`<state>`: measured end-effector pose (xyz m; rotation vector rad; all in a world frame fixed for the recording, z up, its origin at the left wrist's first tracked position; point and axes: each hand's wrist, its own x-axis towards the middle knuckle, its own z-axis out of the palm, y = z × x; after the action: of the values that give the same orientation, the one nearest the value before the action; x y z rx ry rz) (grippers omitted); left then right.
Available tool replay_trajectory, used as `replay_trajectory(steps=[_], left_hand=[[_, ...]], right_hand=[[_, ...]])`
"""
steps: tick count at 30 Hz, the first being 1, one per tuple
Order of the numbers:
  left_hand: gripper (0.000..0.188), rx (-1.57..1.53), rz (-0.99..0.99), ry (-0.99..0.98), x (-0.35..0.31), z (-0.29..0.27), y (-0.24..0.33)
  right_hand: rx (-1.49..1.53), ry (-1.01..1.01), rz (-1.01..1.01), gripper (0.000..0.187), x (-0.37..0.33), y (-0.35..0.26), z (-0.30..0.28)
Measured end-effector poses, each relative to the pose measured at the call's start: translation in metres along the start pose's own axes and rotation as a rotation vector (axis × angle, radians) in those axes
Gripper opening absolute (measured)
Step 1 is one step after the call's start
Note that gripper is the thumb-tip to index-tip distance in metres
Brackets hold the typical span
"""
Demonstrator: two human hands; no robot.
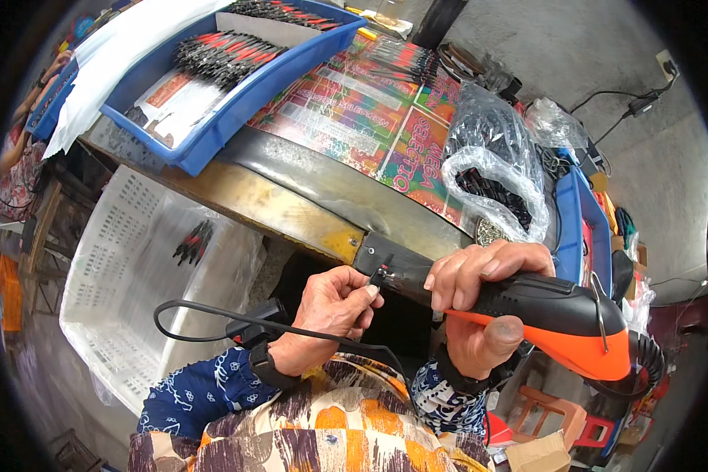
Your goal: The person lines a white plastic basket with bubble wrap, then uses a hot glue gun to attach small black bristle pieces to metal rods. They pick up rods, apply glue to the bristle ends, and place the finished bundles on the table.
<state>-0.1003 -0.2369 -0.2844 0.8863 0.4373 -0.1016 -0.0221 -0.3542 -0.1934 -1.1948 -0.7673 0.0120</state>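
My right hand (484, 275) is wrapped round a black-and-orange electric screwdriver (566, 318), held nearly level with its front end pointing left. My left hand (330, 307) is closed, thumb and forefinger pinching a small dark piece (379, 275) at the screwdriver's tip. What kind of piece it is cannot be made out. Both hands meet at a dark metal plate (376, 250) fixed to the front edge of the workbench (291, 216). A black cable (212, 311) loops past my left wrist.
A blue tray (200, 153) of slim black-and-red pieces stands at the bench's left. A clear bag (488, 126) of black parts and another blue tray (574, 212) are to the right. Below the bench edge, a white plastic crate (118, 259) holds several similar pieces.
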Motion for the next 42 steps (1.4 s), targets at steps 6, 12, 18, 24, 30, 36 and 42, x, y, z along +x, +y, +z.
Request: replay_trajectory(steps=[6,12,18,24,30,36,42], left_hand=[[0.009,-0.015,-0.008,0.001,-0.0002,0.0005,-0.0003],[0.008,-0.018,-0.007,0.018,-0.0016,0.0036,0.0013],[0.009,-0.042,-0.023,0.022,-0.0028,0.0065,0.0019],[0.009,-0.050,-0.021,0.053,-0.0036,0.0085,0.0014],[0.008,-0.030,0.016,0.037,-0.0034,0.0080,0.0016],[0.009,-0.048,0.006,0.043,-0.0033,0.0088,0.0007],[0.010,-0.050,0.009,0.047,-0.0023,0.0085,-0.0004]], right_hand=[[0.009,0.021,-0.007,0.060,0.0025,-0.0010,0.0055],[-0.014,0.006,0.006,0.059,0.0030,-0.0015,0.0060],[-0.014,-0.078,0.041,0.054,0.0073,0.0002,0.0060],[-0.007,-0.096,0.046,0.052,0.0093,0.0032,0.0076],[0.002,-0.101,0.037,0.052,0.0096,0.0070,0.0078],[-0.020,-0.070,0.036,0.052,0.0091,0.0071,0.0089],[-0.046,-0.064,0.064,0.053,0.0094,0.0045,0.0110]])
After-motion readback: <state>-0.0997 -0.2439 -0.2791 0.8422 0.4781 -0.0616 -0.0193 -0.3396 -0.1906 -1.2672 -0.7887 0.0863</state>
